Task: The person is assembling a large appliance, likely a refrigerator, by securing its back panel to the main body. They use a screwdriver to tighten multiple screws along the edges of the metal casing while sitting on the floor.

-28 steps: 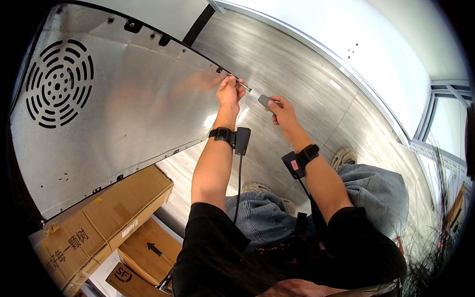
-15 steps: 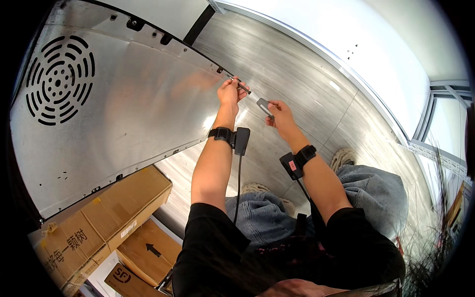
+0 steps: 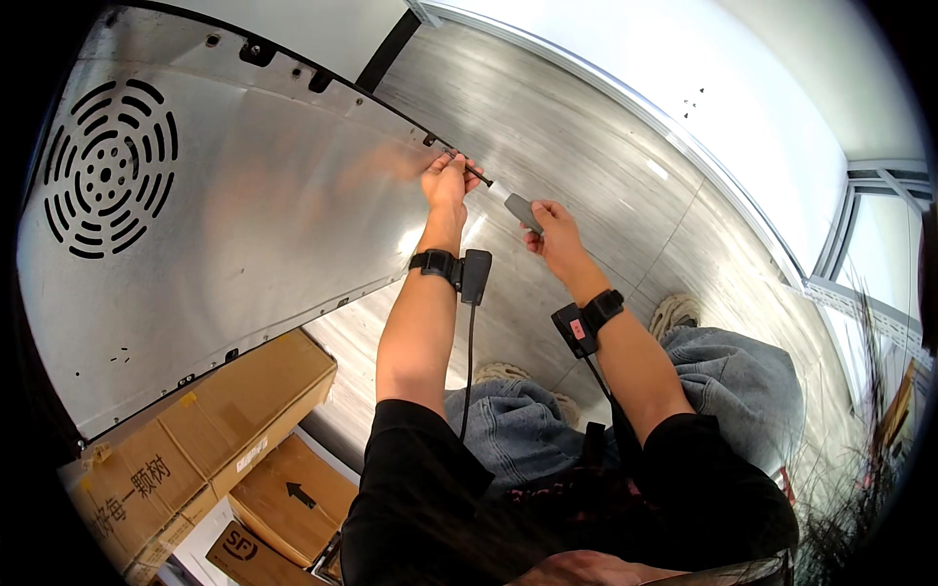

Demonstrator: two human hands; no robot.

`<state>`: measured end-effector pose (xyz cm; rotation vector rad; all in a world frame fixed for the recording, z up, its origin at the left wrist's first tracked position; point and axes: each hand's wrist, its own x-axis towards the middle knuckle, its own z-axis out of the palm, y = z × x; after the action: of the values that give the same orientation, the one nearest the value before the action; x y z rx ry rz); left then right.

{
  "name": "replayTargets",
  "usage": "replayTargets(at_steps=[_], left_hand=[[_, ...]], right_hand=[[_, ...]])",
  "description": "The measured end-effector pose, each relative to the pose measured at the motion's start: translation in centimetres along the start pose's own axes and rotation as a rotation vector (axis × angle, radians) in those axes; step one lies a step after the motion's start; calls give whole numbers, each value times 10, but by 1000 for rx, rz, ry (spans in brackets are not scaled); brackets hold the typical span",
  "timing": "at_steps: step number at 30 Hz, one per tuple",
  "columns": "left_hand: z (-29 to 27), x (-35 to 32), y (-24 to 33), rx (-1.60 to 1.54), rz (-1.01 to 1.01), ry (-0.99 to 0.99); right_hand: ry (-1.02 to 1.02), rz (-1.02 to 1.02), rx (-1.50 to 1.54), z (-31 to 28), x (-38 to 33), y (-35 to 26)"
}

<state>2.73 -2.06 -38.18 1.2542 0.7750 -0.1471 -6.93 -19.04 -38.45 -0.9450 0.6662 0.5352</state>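
A large bare metal panel (image 3: 283,205) with a round pattern of vent slots fills the left side. At its far right edge my left hand (image 3: 446,184) is closed, the fingers pinched around the dark shaft of a screwdriver (image 3: 523,209). Its tip is hidden by those fingers, so I cannot tell what it touches. My right hand (image 3: 555,236) grips the lower end of the grey handle, to the right of the left hand and apart from it.
Cardboard boxes (image 3: 244,391) are stacked below the panel at lower left. Pale wood-look floor (image 3: 576,166) lies beyond my hands. A white wall panel with a metal frame (image 3: 664,127) runs along the right. Cables hang from the black wrist straps (image 3: 440,264).
The screwdriver handle has turned in my right hand, showing a plain grey side instead of a pale strip. My left hand has shifted slightly left, and the panel sits a little differently in view.
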Motion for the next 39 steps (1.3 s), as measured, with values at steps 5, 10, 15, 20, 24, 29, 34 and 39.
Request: replayTargets(at_steps=[5,10,15,20,24,29,34,39], left_hand=[[9,-10,8,27,-8,41],[1,0,2,1,4,9],[7,-4,3,-36,-4,57],[9,-2,2,28,-14,86],[5,1,-1,52,-3,100],[5,-1,0,-12,5,62],[10,-7,6,41,-31,69],[5,-1,2,-1,-39,98]], right_hand=[[56,-277,-151,1,3,8],[-14,24,213,4,0,-2],[30,-88,77,1,0,1],[-11,-271,2,-3,10,12],[-4,59,229,3,-1,-2],[-39,0,10,-2,-1,1],[3,-256,-128,-6,6,12],[-31,92,266,-6,0,-4]])
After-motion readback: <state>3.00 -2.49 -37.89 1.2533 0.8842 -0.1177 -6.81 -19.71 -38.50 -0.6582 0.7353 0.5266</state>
